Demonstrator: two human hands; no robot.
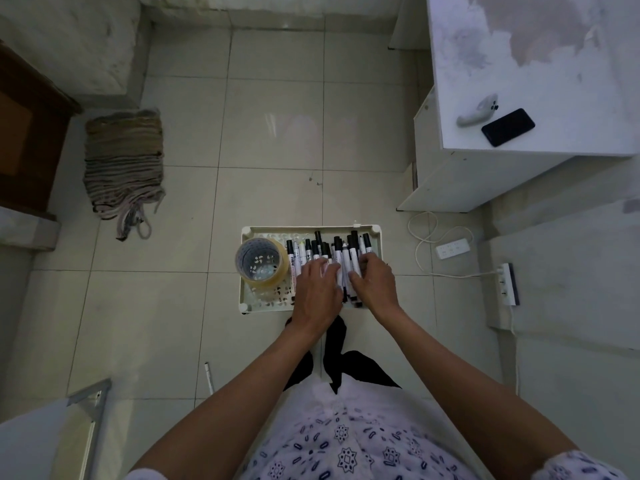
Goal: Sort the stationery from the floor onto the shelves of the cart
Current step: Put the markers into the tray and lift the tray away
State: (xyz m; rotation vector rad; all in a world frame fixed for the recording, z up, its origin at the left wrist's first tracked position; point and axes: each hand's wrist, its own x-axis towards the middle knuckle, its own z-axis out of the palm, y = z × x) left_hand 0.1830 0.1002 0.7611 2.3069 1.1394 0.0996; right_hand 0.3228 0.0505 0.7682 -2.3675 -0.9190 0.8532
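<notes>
The markers lay bunched on the cart top shelf, beside the tape. The left hand and right hand pressed on the pile from either side, fingers spread and gripping nothing clearly. Best to squeeze the pile square with caps one way, away from the rim. One pen remained on the floor.

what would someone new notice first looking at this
Both hands, the left hand and the right hand, rest on a heap of black-capped markers on the cart's top shelf, low in the middle of the view. A big roll of clear tape stands on the shelf's left end. One stray marker lies on the floor tiles nearer the person, to the left.
</notes>
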